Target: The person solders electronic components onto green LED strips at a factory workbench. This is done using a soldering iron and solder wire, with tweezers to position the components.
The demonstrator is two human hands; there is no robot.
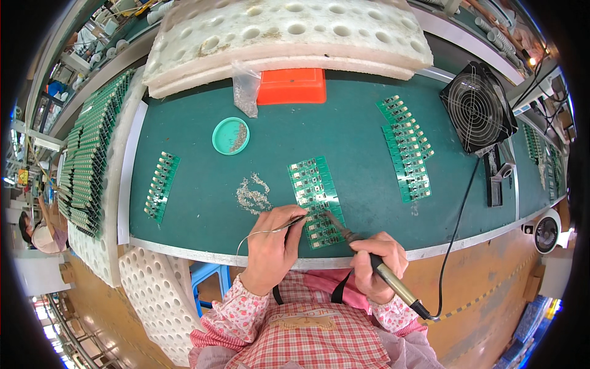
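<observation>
Head view: one camera, looking down on the green tabletop [203,203].
Right hand [378,261]: grip closed round a soldering iron [375,261], tip slanting up-left onto the circuit board strip [316,202].
Left hand [270,249]: pinches solder wire [289,226], end pointing right toward the iron tip.
Strip: near front edge, long axis running away, just beyond both hands.

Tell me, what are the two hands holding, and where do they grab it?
The right hand grips a soldering iron around its handle, tip down on the green circuit board strip. The left hand pinches a thin solder wire near its front end.
</observation>
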